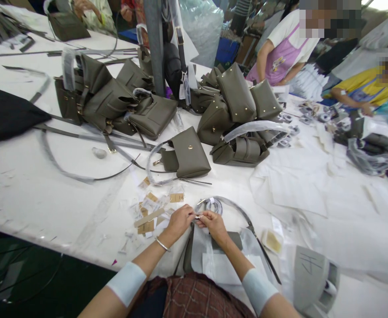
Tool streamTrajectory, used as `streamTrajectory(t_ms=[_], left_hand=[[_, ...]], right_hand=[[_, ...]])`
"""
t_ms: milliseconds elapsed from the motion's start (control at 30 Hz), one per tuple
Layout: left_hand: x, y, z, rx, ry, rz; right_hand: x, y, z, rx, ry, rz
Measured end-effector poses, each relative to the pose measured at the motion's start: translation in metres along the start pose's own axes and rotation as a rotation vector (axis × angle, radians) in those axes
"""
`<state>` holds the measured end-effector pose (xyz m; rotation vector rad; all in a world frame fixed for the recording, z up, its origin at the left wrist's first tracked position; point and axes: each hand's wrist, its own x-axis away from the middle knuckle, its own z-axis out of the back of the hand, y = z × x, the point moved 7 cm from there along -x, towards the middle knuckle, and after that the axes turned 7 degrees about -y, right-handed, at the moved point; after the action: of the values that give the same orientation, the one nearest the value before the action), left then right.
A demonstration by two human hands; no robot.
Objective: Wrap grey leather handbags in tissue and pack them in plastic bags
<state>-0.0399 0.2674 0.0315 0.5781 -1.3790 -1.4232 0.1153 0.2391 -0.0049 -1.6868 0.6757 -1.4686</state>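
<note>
Fingertips pinched, my left hand (181, 218) and my right hand (213, 224) meet over the top of a handbag (189, 251) lying at the table's front edge. Between them is a small pale piece (198, 217), too small to name. Clear film and a white sheet (220, 267) cover part of this bag. Just beyond my hands sits a coiled, film-wrapped strap (214, 206). The bag's long handle (243, 213) curves off to the right. Left of my hands are scattered brown tags (146, 227) in small clear bags.
Piles of olive-grey handbags (109, 104) and more bags (237, 99) stand across the white table (64, 198) around a metal post (154, 48). One bag (192, 152) lies nearer. At right are a tape dispenser (313, 276) and a yellowish block (273, 241). Co-workers sit behind.
</note>
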Motion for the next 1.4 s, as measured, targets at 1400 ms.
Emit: streamTrajectory(t_ms=[1400], left_hand=[[0.077,0.018,-0.011,-0.039,-0.278,-0.095]], right_hand=[[0.208,0.086,0.085,0.164,0.076,-0.549]])
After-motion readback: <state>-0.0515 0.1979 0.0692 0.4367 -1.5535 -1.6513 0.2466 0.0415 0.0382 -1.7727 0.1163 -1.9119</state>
